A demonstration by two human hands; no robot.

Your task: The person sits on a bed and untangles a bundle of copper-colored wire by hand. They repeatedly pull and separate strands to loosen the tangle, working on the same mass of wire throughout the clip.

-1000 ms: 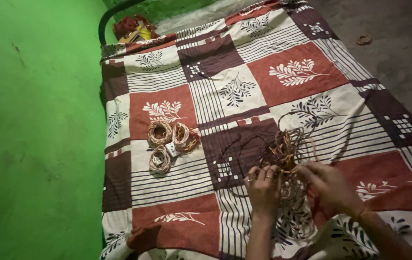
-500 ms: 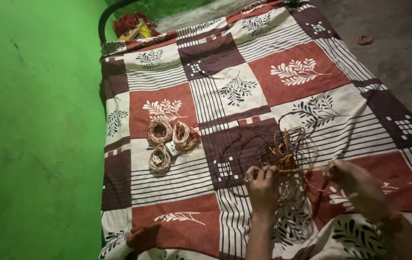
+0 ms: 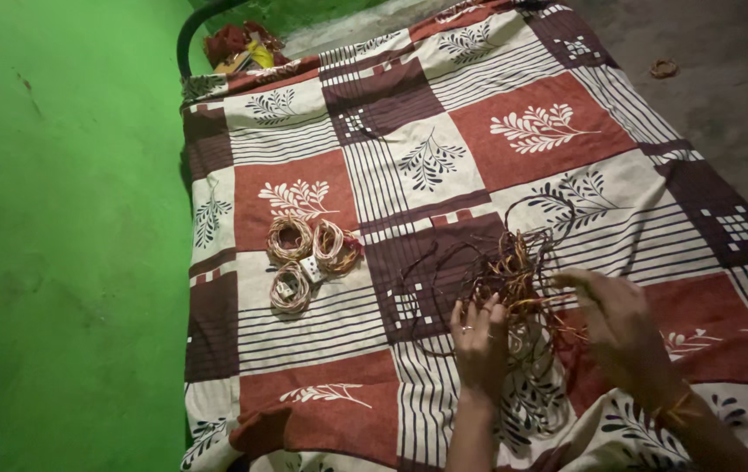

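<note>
A loose tangle of thin orange, brown and white wires (image 3: 514, 267) lies on a patchwork bedsheet (image 3: 444, 157) with red, maroon and cream squares. My left hand (image 3: 479, 336), with rings on its fingers, pinches strands at the tangle's near edge. At the tangle's right side my right hand (image 3: 623, 328) has its fingers stretched out toward the strands and touches them lightly. To the left lie three neatly wound wire coils (image 3: 291, 238), (image 3: 336, 247), (image 3: 290, 288) around a small white block (image 3: 311, 269).
A bright green wall (image 3: 59, 236) runs along the bed's left side. Red and yellow items (image 3: 238, 51) sit by the dark curved bed rail at the far end. Grey floor (image 3: 723, 87) with a small ring-shaped object (image 3: 662, 67) lies to the right.
My right hand drew out to the right with a strand, then came back to the tangle with its fingers extended. My left hand stayed at the tangle's near edge.
</note>
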